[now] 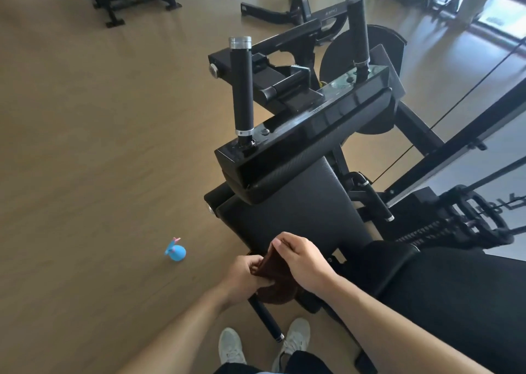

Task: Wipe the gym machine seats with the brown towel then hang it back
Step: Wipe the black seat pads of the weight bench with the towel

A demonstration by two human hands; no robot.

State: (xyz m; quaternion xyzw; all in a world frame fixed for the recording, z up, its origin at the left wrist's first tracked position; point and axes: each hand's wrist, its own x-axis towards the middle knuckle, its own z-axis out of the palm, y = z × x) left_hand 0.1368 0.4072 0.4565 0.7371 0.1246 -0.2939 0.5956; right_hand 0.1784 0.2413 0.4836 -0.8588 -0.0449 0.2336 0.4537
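The brown towel (275, 274) is bunched between both hands at the near edge of the black padded seat (296, 211) of a gym machine. My left hand (247, 277) grips the towel's lower left part. My right hand (301, 259) pinches its upper edge from the right. A second black pad (444, 294) lies at the right, next to my right forearm. Part of the towel hangs down over a black handle bar (266, 318) below the seat.
Two upright black grips (242, 89) (359, 29) rise from the machine's glossy crossbar (313, 126). A small blue toy (176, 251) lies on the wooden floor to the left. Weight stack and cables stand at the right, other machines at the back. My grey shoes (264, 345) are below.
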